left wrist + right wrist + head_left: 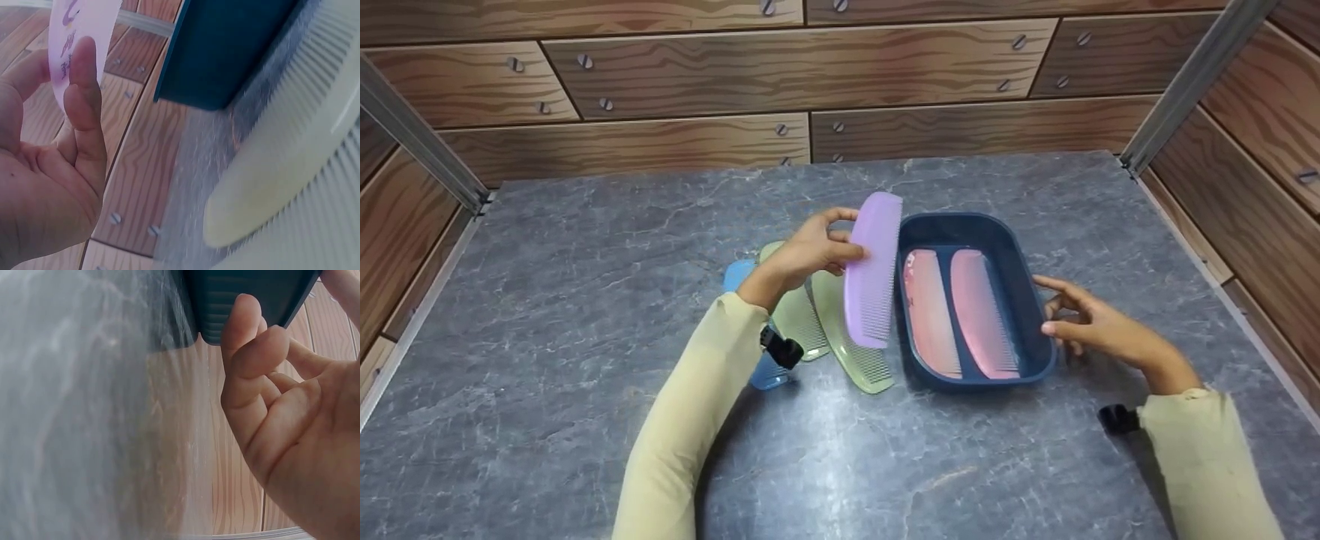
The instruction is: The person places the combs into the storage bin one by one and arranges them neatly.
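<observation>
My left hand (814, 251) pinches a purple comb (874, 270) between thumb and fingers, holding it raised by the left side of a dark blue plastic container (996, 225). Dark printing shows on the comb's face in the left wrist view. Inside the container lie two pink combs side by side, a paler one (931, 315) at left and a brighter one (981, 315) at right. My right hand (1099, 330) holds the container's right rim with thumb and bent fingers. Below the left hand are two green combs (851, 352) and a blue comb (769, 373), partly hidden by the wrist.
The combs and container rest on a grey marble-patterned table (585, 300). Wood-patterned panels (795, 71) stand at the back and sides, with metal posts (1185, 82) at the back corners. Each wrist carries a small black camera (1117, 418).
</observation>
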Demonstrator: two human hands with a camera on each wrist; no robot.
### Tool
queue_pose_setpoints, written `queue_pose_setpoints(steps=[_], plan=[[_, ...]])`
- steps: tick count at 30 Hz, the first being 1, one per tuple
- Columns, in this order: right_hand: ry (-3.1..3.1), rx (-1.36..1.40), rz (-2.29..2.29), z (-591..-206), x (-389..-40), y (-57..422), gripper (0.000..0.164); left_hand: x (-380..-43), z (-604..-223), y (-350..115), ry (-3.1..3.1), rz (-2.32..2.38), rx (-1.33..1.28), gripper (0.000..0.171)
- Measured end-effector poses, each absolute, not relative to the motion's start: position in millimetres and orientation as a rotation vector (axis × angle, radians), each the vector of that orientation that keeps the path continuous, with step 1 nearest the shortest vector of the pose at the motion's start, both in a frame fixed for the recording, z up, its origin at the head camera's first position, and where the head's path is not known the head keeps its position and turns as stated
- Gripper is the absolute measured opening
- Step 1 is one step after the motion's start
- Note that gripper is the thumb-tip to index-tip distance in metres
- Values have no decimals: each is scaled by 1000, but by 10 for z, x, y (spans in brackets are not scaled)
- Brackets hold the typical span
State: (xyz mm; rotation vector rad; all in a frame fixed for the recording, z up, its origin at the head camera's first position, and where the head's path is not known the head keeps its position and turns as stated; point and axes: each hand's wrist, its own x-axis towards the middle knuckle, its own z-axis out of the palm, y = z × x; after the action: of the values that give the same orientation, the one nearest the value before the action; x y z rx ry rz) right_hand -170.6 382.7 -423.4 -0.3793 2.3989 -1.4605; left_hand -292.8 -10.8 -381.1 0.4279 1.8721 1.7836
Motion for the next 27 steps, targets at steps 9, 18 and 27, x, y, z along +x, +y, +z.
queue_pose_setpoints(steps=[9, 18, 27], plan=[[2401, -390, -1446, -4246, -1718, 3827, 66, -2879, -3819, 48, 1846, 1826, 392, 51], [2400, -413, -1473, -4233, -1707, 3828, 65, -2844, -3792, 157, 1827, 1821, 419, 46], [2402, -401, -1466, -4234, -1709, 3828, 65, -2798, -3762, 320, 1809, 1829, 434, 44]])
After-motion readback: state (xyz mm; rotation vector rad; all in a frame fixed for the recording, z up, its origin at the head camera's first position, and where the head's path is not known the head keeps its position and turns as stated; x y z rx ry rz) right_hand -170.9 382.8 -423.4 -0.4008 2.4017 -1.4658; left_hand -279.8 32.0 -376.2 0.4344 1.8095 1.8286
